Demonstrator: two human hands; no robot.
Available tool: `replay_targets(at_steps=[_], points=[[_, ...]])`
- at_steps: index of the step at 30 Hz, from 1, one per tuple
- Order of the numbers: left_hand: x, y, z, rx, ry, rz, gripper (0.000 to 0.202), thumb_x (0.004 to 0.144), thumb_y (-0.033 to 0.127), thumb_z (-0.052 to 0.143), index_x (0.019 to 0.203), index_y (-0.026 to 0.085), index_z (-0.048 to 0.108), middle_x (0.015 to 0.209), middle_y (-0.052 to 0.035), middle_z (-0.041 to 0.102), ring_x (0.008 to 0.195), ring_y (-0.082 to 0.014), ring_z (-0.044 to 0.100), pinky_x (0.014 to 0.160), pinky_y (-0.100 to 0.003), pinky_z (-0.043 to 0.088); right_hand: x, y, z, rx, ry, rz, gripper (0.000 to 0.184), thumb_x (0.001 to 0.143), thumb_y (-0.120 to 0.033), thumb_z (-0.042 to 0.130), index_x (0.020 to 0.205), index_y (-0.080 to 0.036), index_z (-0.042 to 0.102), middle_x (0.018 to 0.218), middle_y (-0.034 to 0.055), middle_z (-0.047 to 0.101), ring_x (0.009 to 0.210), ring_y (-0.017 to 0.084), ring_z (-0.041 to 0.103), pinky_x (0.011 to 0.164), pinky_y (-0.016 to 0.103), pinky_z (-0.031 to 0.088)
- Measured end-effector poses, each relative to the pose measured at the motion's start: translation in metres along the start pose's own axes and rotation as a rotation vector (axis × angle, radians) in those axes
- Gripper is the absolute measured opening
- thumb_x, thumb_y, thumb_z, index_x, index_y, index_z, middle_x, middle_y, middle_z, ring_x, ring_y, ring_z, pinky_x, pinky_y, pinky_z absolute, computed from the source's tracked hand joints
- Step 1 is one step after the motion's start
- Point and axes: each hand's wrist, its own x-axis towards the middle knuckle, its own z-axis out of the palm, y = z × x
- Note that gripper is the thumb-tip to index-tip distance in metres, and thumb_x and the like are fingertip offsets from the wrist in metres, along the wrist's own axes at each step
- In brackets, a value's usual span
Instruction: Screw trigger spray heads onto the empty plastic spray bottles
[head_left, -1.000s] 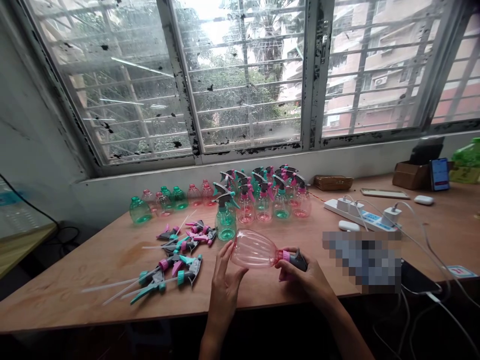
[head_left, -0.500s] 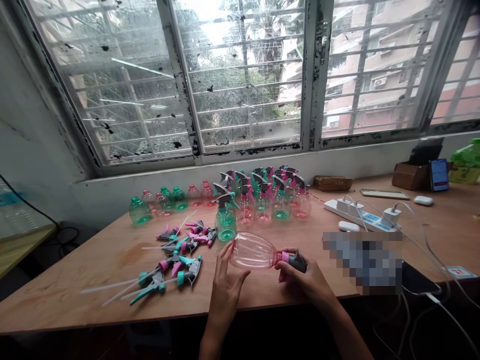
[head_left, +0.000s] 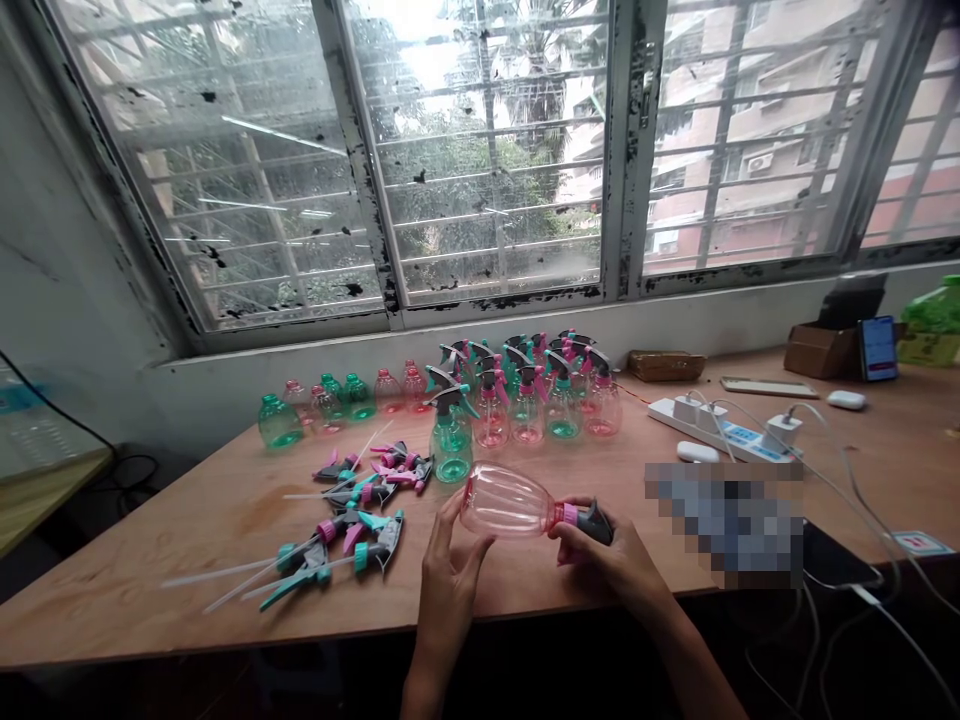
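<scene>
A clear pink spray bottle (head_left: 510,502) lies sideways in my hands just above the wooden table (head_left: 187,560), its base pointing left. My left hand (head_left: 450,570) cups the round body with fingers curled around the base. My right hand (head_left: 604,560) is closed on the pink collar and grey trigger head (head_left: 589,519) at the neck. A teal bottle with a sprayer (head_left: 451,440) stands just behind them.
Loose trigger heads with long dip tubes (head_left: 352,520) lie left of my hands. Capless bottles (head_left: 330,400) and finished spray bottles (head_left: 540,395) stand along the wall. A power strip with cables (head_left: 727,425), a phone (head_left: 769,387) and boxes (head_left: 821,350) sit to the right.
The bottle has shifted slightly and my left fingers have closed in more around its base. My right hand stays on the trigger head.
</scene>
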Motion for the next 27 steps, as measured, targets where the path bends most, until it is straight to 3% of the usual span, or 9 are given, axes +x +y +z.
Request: replay_targets(at_steps=[5, 8, 15, 20, 24, 27], points=[[0.0007, 0.0054, -0.0006, 0.003, -0.043, -0.088, 0.067, 0.081, 0.042, 0.076, 0.140, 0.027, 0.048, 0.142, -0.0085, 0.058, 0.138, -0.0304, 0.048, 0.119, -0.048, 0.033, 0.0010, 0.0078, -0.0021, -0.062, -0.014, -0.004, 0.042, 0.082, -0.044, 0.079, 0.109, -0.016, 0.061, 0.066, 0.0015, 0.072, 0.061, 0.020, 0.069, 0.062, 0.030, 0.055], [0.0009, 0.0065, -0.0010, -0.028, -0.043, -0.122, 0.065, 0.084, 0.045, 0.073, 0.140, 0.024, 0.048, 0.140, -0.0104, 0.059, 0.136, -0.0315, 0.050, 0.117, -0.049, 0.034, 0.0011, 0.0104, -0.0028, -0.078, -0.028, -0.007, 0.043, 0.082, -0.044, 0.080, 0.108, -0.016, 0.061, 0.068, 0.0017, 0.072, 0.062, 0.021, 0.069, 0.062, 0.031, 0.056], [0.0010, -0.0024, 0.0002, 0.017, -0.033, -0.028, 0.057, 0.088, 0.038, 0.069, 0.141, 0.030, 0.047, 0.148, -0.0063, 0.052, 0.143, -0.0277, 0.042, 0.120, -0.046, 0.030, -0.0005, 0.0030, -0.0012, -0.055, -0.007, -0.005, 0.041, 0.083, -0.046, 0.078, 0.105, -0.016, 0.062, 0.066, 0.0022, 0.072, 0.059, 0.020, 0.069, 0.060, 0.030, 0.055], [0.0027, 0.0023, -0.0010, -0.007, -0.100, -0.106, 0.076, 0.078, 0.042, 0.079, 0.143, 0.027, 0.042, 0.147, -0.0093, 0.053, 0.142, -0.0297, 0.043, 0.121, -0.047, 0.029, 0.0005, 0.0050, -0.0019, -0.078, -0.018, -0.017, 0.041, 0.082, -0.045, 0.079, 0.105, -0.016, 0.062, 0.066, 0.0015, 0.072, 0.059, 0.019, 0.068, 0.060, 0.028, 0.054], [0.0012, 0.0037, -0.0014, -0.051, -0.087, -0.153, 0.064, 0.086, 0.046, 0.070, 0.141, 0.025, 0.045, 0.145, -0.0110, 0.056, 0.140, -0.0304, 0.047, 0.118, -0.048, 0.033, 0.0002, 0.0053, -0.0016, -0.080, -0.019, -0.014, 0.042, 0.081, -0.045, 0.080, 0.105, -0.016, 0.061, 0.067, 0.0020, 0.072, 0.060, 0.019, 0.068, 0.059, 0.029, 0.054], [0.0005, -0.0004, -0.0006, -0.021, -0.066, -0.095, 0.062, 0.087, 0.042, 0.070, 0.142, 0.028, 0.045, 0.148, -0.0088, 0.053, 0.142, -0.0296, 0.043, 0.120, -0.047, 0.030, -0.0003, 0.0027, -0.0003, -0.049, -0.005, -0.007, 0.041, 0.082, -0.046, 0.078, 0.105, -0.016, 0.062, 0.065, 0.0020, 0.072, 0.058, 0.019, 0.068, 0.059, 0.029, 0.054]])
